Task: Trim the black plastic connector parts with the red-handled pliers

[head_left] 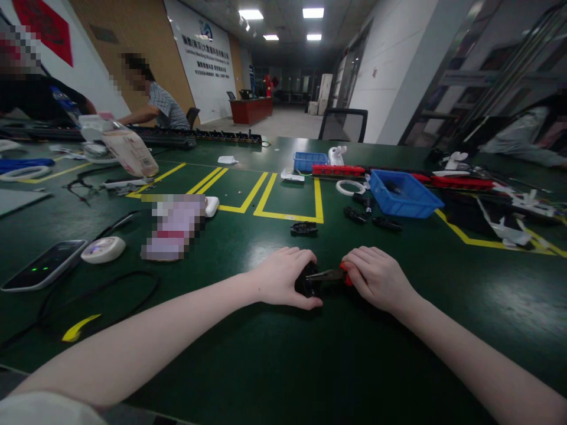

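Near the middle of the green table (266,360), my left hand (286,277) is closed around a small black part (308,281), its thumb below and fingers above. My right hand (376,277) grips the red handles of a pair of pliers (330,275). The metal jaws point left and meet the black part; whether they pinch it is too small to tell. Just beyond my hands lies another black part (303,228). More black pieces (355,215) rest further back, in front of a blue bin (405,193).
A phone (175,230), a round white object (103,249), a device with green lights (46,264) and black cables lie left. A smaller blue basket (310,161), a white ring (350,188) and red strips (339,170) are further back. Other people sit around the table.
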Motion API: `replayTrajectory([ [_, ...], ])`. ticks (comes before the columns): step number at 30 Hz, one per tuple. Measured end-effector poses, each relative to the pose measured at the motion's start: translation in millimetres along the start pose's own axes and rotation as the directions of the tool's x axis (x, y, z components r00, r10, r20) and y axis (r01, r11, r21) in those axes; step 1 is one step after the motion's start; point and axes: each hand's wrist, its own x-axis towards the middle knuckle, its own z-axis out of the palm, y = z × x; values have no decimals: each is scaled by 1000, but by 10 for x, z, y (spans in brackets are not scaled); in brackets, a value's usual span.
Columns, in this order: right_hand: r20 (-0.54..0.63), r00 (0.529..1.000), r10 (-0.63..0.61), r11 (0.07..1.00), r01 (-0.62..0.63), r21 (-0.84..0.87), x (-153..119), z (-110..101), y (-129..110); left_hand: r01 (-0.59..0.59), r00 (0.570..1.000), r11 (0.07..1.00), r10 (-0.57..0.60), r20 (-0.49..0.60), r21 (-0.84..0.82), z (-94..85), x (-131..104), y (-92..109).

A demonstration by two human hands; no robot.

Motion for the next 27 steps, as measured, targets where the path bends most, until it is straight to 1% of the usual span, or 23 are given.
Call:
replayTrajectory([
  [6,-18,1000,-13,1000,13,-13,9,1,-45,-15,1000,1000,15,-4,17,-1,-1,0],
  [13,-31,999,-31,999,31,-17,-17,13,30,-18,1000,1000,18,-10,14,-15,7,6],
  [19,-22,999,-23,1000,23,-14,-21,19,21,-26,1000,1000,26,-9,16,-15,5,-4],
  [27,-80,997,5,1000,-3,23,-53,34,67,-17,1000,999,17,-14,32,-1,6,4],
])
